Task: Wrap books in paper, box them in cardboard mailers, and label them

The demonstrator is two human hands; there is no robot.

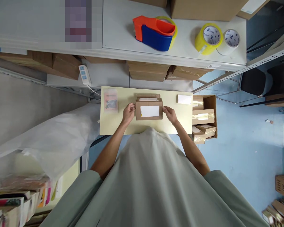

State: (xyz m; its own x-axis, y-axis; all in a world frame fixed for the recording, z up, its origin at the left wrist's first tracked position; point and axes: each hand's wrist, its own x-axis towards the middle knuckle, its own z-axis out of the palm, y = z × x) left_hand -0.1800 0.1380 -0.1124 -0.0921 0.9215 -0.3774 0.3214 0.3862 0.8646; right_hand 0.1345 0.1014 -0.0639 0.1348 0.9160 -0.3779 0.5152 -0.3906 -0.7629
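A small brown cardboard box with a white label on its top stands in the middle of a pale yellow table. My left hand is closed against the box's left end. On the opposite end my right hand grips the box too. A white label also shows on the box's far flap. My body in a pale green garment hides the table's near edge.
A clear bag lies at the table's left, a white card at its right. An open carton of taped boxes stands right of the table. A tape dispenser and tape rolls sit on the grey shelf above.
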